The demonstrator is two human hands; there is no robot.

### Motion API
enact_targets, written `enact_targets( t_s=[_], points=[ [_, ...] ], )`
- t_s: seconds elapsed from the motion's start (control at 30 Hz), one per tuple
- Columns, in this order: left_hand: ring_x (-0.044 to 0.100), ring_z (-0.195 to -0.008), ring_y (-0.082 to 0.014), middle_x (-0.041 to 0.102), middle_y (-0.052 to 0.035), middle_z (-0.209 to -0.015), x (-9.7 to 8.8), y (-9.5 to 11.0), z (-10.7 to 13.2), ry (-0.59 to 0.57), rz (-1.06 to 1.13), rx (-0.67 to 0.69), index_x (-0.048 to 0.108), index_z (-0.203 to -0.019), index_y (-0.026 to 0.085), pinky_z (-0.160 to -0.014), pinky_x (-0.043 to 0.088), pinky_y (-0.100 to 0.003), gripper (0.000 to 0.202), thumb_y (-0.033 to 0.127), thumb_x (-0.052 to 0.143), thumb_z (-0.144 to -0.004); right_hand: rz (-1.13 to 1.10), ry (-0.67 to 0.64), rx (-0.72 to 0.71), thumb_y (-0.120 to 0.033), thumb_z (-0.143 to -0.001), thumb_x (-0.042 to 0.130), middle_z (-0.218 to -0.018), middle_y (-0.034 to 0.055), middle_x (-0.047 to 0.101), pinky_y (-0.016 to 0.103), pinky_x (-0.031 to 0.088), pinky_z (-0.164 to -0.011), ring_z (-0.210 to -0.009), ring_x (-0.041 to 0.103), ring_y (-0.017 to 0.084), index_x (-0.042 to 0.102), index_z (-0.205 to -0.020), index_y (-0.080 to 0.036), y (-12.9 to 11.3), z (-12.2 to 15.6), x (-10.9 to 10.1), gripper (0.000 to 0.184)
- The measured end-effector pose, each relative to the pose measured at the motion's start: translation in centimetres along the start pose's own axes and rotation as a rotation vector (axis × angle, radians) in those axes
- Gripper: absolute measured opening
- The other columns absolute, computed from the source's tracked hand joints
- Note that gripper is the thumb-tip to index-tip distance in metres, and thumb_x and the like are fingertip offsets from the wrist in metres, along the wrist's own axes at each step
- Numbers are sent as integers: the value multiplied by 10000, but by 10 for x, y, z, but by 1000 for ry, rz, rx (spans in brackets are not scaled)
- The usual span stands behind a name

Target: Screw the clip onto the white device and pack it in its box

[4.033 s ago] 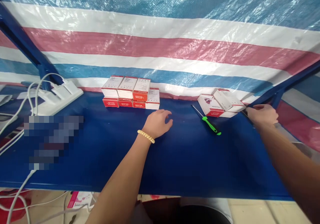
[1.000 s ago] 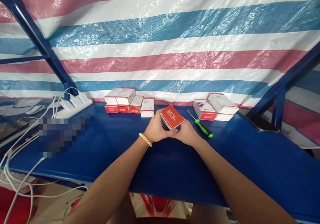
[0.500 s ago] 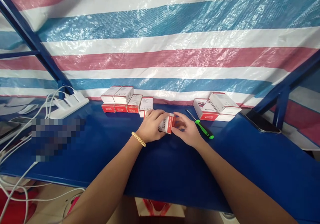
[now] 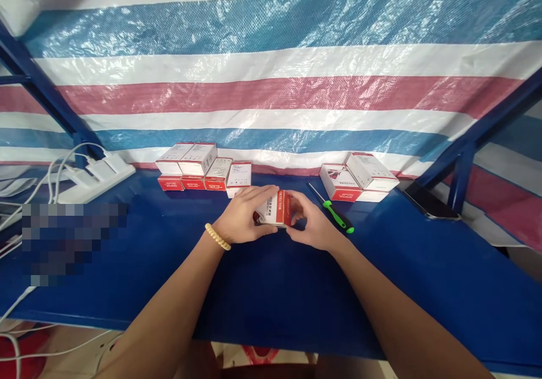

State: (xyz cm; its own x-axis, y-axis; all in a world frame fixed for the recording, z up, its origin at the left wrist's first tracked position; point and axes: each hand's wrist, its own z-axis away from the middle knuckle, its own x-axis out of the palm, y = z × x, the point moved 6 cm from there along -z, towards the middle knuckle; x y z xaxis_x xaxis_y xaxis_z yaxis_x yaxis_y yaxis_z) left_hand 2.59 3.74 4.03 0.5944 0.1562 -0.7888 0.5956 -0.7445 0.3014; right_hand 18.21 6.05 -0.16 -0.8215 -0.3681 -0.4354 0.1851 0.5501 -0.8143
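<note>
A: Both hands meet at the middle of the frame. The left hand (image 4: 240, 221) with the bead bracelet (image 4: 217, 236) wraps the left end of a small red and white box (image 4: 277, 208), and the right hand (image 4: 312, 226) closes its fingers on the right end. So the box is pinched between them, just above the blue desk (image 4: 296, 288).

B: Which way does the box lie?

A: Its long axis runs left to right across the frame, from one palm to the other. The red side with white letters faces the camera. Neither hand is nearer; both touch it. I cannot tell if the bottom of the box rests on the desk or floats a little over it.

B: What is around?

A: Behind the left hand, a row of similar boxes (image 4: 195, 167) stands along the striped sheet (image 4: 271, 85). At the centre right, a green screwdriver (image 4: 332, 209) lies just beside the right hand, and behind it sits a second small pile of boxes (image 4: 359, 175). A phone (image 4: 429, 204) lies at the right, and a white power strip (image 4: 97, 175) at the left.

B: And against the earlier pictures?

A: Four seconds ago the hands were well apart and empty of boxes, the right one far to the right by the phone. One second ago the box was tilted, its red face up. Now it is level and gripped at both ends.
</note>
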Motion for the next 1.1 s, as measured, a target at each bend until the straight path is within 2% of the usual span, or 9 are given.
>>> enact_targets(
  t_s=[0.13, 0.27, 0.33, 0.4, 0.5, 0.6, 0.73, 0.93, 1.1],
  points=[
    [529, -1229, -324, 497, -143, -1411, -1, -3, 3, -197, 109, -89, 442, -1404, 217, -1005, 440, -479, 718, 532, 652, -794, 145, -21, -21, -315, -692, 765, -1327, 115, 496, 317, 546, -747, -1100, 570, 248, 380, -1400, -216, -5, 0, 1, 811],
    [570, -1196, -310, 492, -131, -1423, -3, -1, 4, -265, 124, -99, 457, -1400, 233, -956, 486, -433, 676, 528, 629, -816, 167, 31, -215, -302, -749, 744, -1392, 98, 439, 358, 493, -971, -1244, 485, 247, 439, -1400, -238, -20, -1, -1, 721],
    [587, -1182, -303, 545, -139, -1371, -6, 1, 3, -208, 90, -73, 534, -1337, 217, -924, 509, -404, 633, 524, 655, -796, 232, 65, -265, -301, -735, 758, -1287, 86, 536, 363, 492, -966, -1173, 532, 239, 546, -1301, -234, -23, 0, -3, 608],
    [614, -1142, -296, 609, -148, -1289, -14, 5, 2, -38, -7, -19, 627, -1216, 189, -926, 509, -409, 544, 509, 678, -779, 318, 128, -260, -333, -686, 792, -1156, 82, 613, 378, 507, -913, -1067, 576, 244, 607, -1210, -218, -21, 0, -8, 567],
    [646, -1059, -267, 667, -131, -1185, -21, 13, 3, 201, -134, 78, 666, -1091, 174, -941, 490, -431, 427, 461, 687, -774, 351, 218, -87, -457, -626, 813, -926, 64, 671, 355, 524, -754, -826, 617, 221, 662, -1075, -192, -6, 1, -15, 542],
    [625, -1086, -265, 663, -106, -1185, -9, 18, 1, 155, -168, 133, 617, -1163, 196, -1003, 437, -459, 514, 462, 701, -731, 309, 208, 149, -576, -674, 741, -660, 19, 626, 279, 448, -552, -574, 545, 150, 693, -844, -171, 12, 1, -16, 443],
    [496, -1258, -332, 529, -150, -1375, 11, 17, -2, 20, -279, 66, 464, -1349, 170, -1085, 311, -529, 780, 452, 739, -676, 190, 188, 271, -624, -752, 633, -593, 24, 588, 249, 390, -503, -551, 506, 132, 666, -672, -143, 17, 0, -14, 489],
    [554, -1158, -293, 576, -150, -1272, 12, 12, -3, 74, -347, 36, 472, -1324, 158, -951, 420, -445, 589, 308, 643, -781, -61, 57, 280, -590, -766, 638, -637, 17, 591, 242, 399, -531, -586, 522, 130, 672, -754, -127, 17, -1, -8, 464],
    [567, -1128, -286, 581, -140, -1249, 1, 5, 0, 115, -264, 60, 441, -1331, 162, -971, 441, -434, 647, 343, 676, -756, -273, 4, 223, -637, -811, 566, -622, 49, 618, 244, 420, -535, -563, 548, 131, 626, -658, -133, 12, -1, -6, 530]
  ],
)
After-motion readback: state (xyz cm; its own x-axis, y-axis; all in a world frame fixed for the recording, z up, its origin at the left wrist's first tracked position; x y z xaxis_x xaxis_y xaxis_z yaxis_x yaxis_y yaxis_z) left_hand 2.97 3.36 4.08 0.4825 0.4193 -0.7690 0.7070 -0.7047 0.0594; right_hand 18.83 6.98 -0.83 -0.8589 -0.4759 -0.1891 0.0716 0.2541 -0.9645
